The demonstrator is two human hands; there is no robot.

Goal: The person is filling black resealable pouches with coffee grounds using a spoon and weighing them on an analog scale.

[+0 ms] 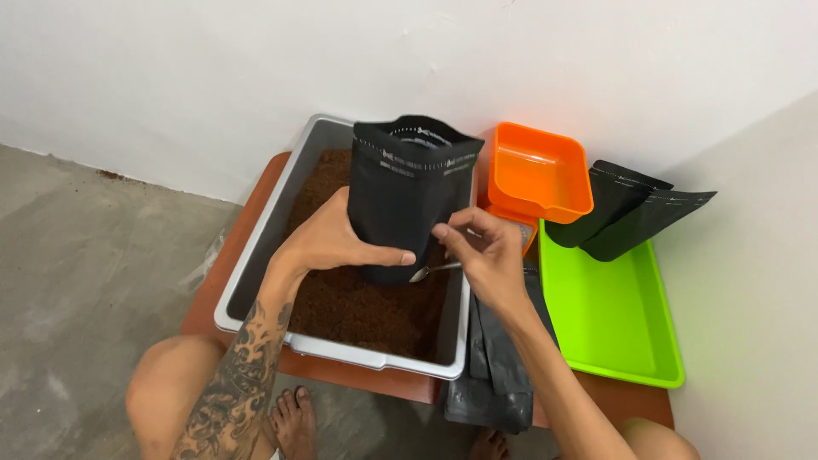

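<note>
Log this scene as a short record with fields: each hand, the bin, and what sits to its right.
left hand: holds black pouch upright over the bin
right hand: holds spoon, bowl at the pouch's base
bin: grey, filled with brown powder
right of bin: orange scoop, green tray, two black pouches
front: flat pouch stack
</note>
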